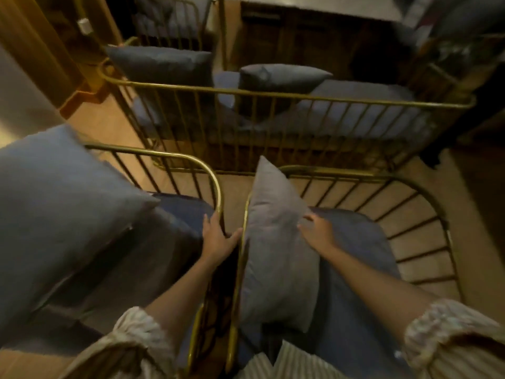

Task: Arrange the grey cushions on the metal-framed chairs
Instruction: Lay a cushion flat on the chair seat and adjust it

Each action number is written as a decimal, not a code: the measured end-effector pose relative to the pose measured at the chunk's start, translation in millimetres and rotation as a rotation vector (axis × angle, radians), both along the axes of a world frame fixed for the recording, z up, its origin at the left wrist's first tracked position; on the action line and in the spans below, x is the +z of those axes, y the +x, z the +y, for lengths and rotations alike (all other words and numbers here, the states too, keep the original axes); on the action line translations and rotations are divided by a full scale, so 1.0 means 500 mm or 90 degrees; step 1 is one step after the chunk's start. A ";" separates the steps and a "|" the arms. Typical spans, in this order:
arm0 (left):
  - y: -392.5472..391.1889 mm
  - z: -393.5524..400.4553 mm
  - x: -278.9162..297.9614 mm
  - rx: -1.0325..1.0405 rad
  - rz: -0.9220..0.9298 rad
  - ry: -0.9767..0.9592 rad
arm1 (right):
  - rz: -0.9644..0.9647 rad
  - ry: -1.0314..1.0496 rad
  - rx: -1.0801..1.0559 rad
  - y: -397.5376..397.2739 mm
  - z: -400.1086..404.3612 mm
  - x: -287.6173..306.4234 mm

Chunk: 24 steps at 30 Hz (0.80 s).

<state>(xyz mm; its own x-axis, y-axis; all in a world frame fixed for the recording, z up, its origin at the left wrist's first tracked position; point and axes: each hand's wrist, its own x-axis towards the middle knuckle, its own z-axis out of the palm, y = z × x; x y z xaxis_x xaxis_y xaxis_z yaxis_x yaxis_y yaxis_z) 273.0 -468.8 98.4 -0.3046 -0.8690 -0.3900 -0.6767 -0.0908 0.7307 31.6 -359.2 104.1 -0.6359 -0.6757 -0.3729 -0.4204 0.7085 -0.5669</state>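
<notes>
Seen from above, lower centre of the frame: two brass-coloured metal-framed chairs side by side, frames nearly touching. Standing on edge in the right chair (426, 214), against its left rail, a grey cushion (276, 258), one corner pointing up toward mid-frame. Pressed flat on that cushion's right face, the right hand (317, 231), fingers spread, not closed around anything. At the cushion's left edge, the left hand (218, 239), open, thumb reaching toward the cushion across the rail, fingers resting by the curved rail of the left chair (210, 173); whether actually pinching the cushion cannot be told. Filling the left of the frame, a larger grey cushion (54, 209), tilted on the left chair's dark seat pad (185, 209). Across the upper middle, a longer metal-framed bench (300, 99) with two more grey cushions (164, 64) propped on its seat. Rolled pale striped sleeves (451, 329) at the bottom corners. No brand, label or readable writing anywhere; frame blurred.
</notes>
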 end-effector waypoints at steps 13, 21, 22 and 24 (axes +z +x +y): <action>-0.161 0.096 -0.077 0.001 -0.075 -0.076 | -0.242 0.196 -0.184 -0.034 0.236 -0.203; -0.146 0.087 -0.132 0.004 -0.005 -0.132 | -0.312 0.170 -0.226 -0.081 0.251 -0.315; -0.143 0.088 -0.136 0.007 -0.010 -0.147 | -0.317 0.177 -0.218 -0.087 0.251 -0.334; -0.144 0.091 -0.148 0.014 -0.030 -0.170 | -0.330 0.204 -0.182 -0.099 0.250 -0.375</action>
